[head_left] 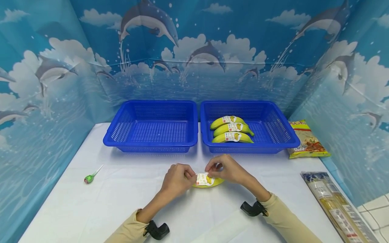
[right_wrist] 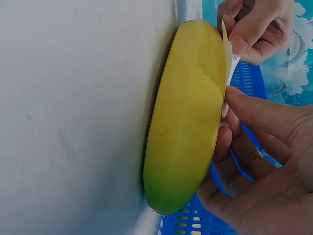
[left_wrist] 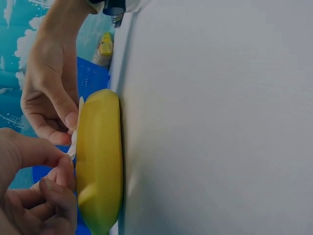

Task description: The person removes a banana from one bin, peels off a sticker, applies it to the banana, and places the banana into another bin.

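A yellow banana (head_left: pixel 205 186) lies on the white table between my two hands. On its upper side is a white label (head_left: pixel 201 179) printed with bananas. My left hand (head_left: pixel 177 181) pinches the label at its left end. At the other end, my right hand (head_left: pixel 228 168) pinches it between thumb and fingers. From the right wrist, the label's edge (right_wrist: pixel 227 54) stands slightly off the banana's skin (right_wrist: pixel 186 117). The left wrist view has both hands' fingertips close together beside the banana (left_wrist: pixel 100 156), whose far side is hidden there.
Behind stand two blue baskets: the left basket (head_left: pixel 152 143) holds nothing visible, and the right basket (head_left: pixel 273 145) holds three labelled bananas (head_left: pixel 232 127). A lollipop (head_left: pixel 89 178) lies at left. At right are a food packet (head_left: pixel 308 141) and a long clear-wrapped pack (head_left: pixel 334 206).
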Tool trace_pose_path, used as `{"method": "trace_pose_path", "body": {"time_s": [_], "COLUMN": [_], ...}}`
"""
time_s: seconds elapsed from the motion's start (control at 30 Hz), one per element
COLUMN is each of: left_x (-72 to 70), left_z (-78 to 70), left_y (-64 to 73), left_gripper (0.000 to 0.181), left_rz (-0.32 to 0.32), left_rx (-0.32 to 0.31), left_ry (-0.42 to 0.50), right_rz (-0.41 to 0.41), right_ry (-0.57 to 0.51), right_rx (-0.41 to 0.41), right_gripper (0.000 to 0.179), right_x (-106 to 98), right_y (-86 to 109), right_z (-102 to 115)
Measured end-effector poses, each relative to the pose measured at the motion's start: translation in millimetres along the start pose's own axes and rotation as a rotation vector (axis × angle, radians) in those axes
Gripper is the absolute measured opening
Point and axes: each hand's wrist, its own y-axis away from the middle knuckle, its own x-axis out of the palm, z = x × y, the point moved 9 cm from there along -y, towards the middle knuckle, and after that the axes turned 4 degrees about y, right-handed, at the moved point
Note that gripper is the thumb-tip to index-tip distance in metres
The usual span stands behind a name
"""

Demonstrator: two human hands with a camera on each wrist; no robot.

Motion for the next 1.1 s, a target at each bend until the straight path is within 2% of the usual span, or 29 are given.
{"method": "trace_pose_path", "body": {"time_s": [0.17, 0.27, 0.37, 0.57, 0.87, 1.1], "left_x": [1.6, 2.2, 1.5, 1.9, 5.4, 6.7], "left_z": [0.7, 1.6, -0.3, -6.6, -5.5, -6.1], "left_y": [0.9, 1.4, 2.4, 4.3, 3.4, 3.8], "left_gripper": [0.013, 0.019, 0.023, 0.018, 0.018, 0.023], "left_rz": [-0.02, -0.028, -0.037, -0.013, 0.035, 0.035], "left_rx": [0.001, 0.0, 0.024, 0.101, 0.119, 0.136], "left_ry": [-0.026, -0.02, -0.014, 0.004, -0.041, -0.069], "right_rz": [-0.006, 0.018, 0.052, 0.091, 0.134, 0.141], "right_ry": [0.026, 0.014, 0.003, 0.013, 0.01, -0.006], "right_rx": [-0.116, -0.167, -0.17, -0.132, -0.083, -0.08], "right_gripper": [0.015, 0.015, 0.014, 0.014, 0.021, 0.023], "right_x": [-0.2, 2.0, 5.5, 9.7, 11.6, 11.4], "right_y": [1.6, 2.3, 2.4, 3.2, 3.7, 4.0], "right_z": [7.7, 11.7, 12.0, 8.8, 4.3, 2.5]}}
